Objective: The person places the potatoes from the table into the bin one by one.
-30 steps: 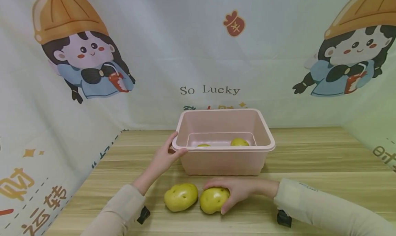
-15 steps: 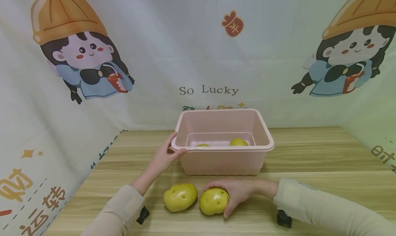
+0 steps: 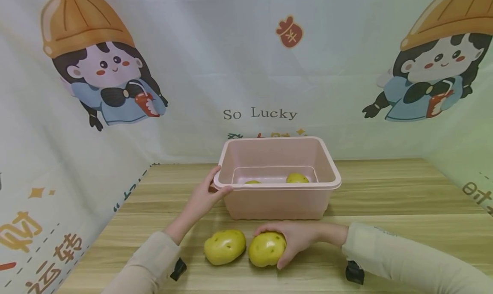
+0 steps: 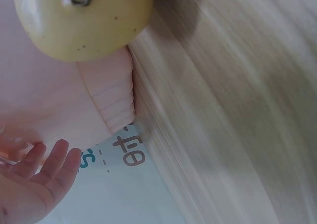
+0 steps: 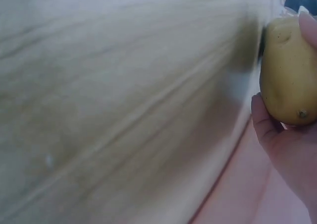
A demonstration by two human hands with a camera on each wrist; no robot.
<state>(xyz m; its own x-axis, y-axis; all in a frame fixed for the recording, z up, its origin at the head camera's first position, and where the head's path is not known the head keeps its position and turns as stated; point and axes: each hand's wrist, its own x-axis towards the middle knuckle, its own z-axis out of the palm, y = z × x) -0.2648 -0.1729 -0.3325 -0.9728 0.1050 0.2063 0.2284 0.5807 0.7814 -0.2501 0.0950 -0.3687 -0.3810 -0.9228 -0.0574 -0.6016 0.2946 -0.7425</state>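
A pink plastic bin point(image 3: 275, 203) stands on the wooden table, with my left hand point(image 3: 202, 197) gripping its near left corner. The thumb lies over the front rim and the fingers go down the left side; in the left wrist view those fingers point(image 4: 54, 167) are bent against the bin wall. My right hand point(image 3: 298, 240) is curled round a yellow potato point(image 3: 266, 250) in front of the bin, thumb on its near side and fingers behind it. Just left of it lies a second potato point(image 3: 225, 247), untouched. Inside the bin, one potato point(image 3: 297, 178) shows at the right and the top of another point(image 3: 253, 182) at the left.
The wood-grain table point(image 3: 389, 191) reaches back to a printed cloth backdrop point(image 3: 200, 71) with cartoon figures and lettering. This cloth also hangs along both sides. A black strap piece point(image 3: 178, 269) shows under the left sleeve, another point(image 3: 354, 272) under the right.
The right thumb has shifted slightly on the potato. Both hands, the bin and the potatoes otherwise stay in place; the view has moved slightly.
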